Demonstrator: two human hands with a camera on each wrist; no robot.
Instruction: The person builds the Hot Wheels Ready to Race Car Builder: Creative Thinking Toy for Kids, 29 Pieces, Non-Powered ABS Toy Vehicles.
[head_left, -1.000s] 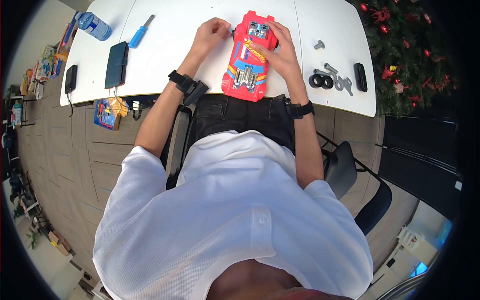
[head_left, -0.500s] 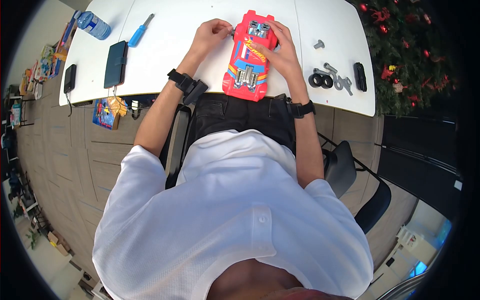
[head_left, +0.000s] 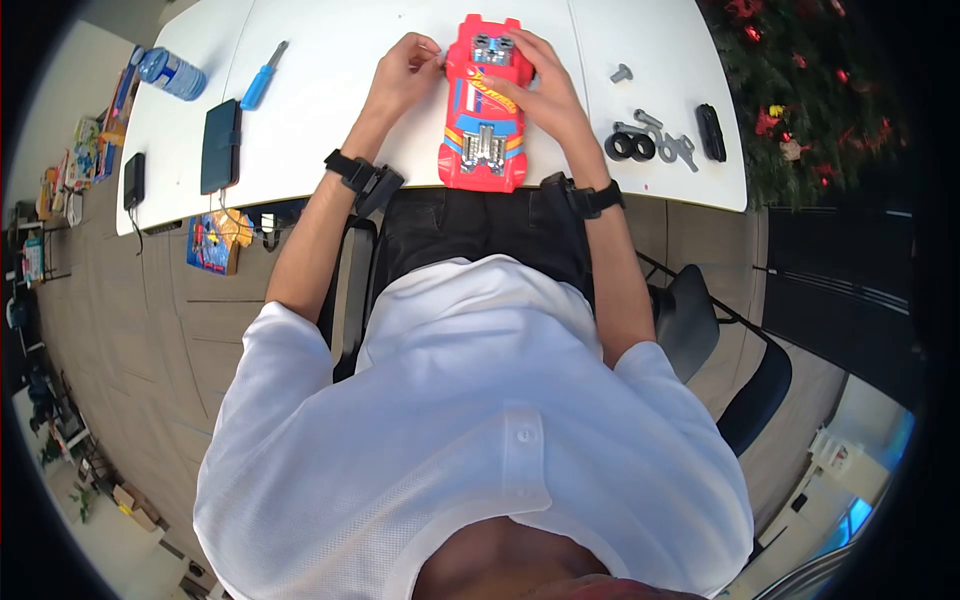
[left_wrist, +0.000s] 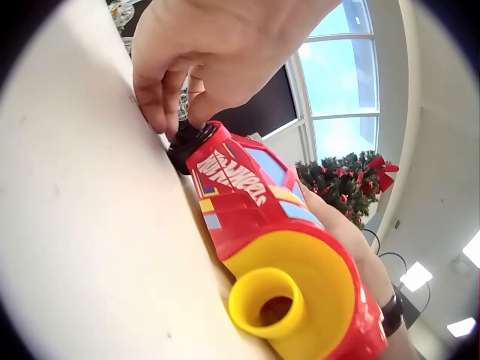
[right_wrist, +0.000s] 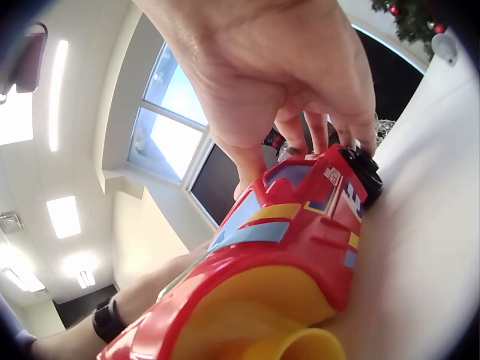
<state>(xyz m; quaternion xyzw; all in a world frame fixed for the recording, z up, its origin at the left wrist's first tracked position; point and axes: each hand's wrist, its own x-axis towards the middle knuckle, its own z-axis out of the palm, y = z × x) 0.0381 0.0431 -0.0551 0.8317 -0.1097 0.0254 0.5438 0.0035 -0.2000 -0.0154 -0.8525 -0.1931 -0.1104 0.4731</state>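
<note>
A red toy car (head_left: 487, 120) with a chrome engine and blue and yellow stripes lies on the white table, its far end away from the person. Thumb and fingertips of my left hand (head_left: 403, 75) pinch at a black wheel (left_wrist: 190, 142) on the car's far left side. Those fingers partly cover the wheel's outer face. Across the car's top reaches my right hand (head_left: 550, 92), gripping the body with its thumb on the roof and its fingers over the far right side, close to another black wheel (right_wrist: 364, 176). Yellow round openings (left_wrist: 266, 301) show at the car's near end.
Right of the car lie two loose black wheels (head_left: 631, 147), grey plastic wrench and bolt pieces (head_left: 676, 150), a single grey bolt (head_left: 622, 73) and a black case (head_left: 711, 133). To the left are a blue screwdriver (head_left: 262, 80), a dark phone case (head_left: 221, 147) and a water bottle (head_left: 171, 73).
My left fingertips have come in from just beside the car to its far left wheel. The right hand keeps its grip. The head view has shifted slightly.
</note>
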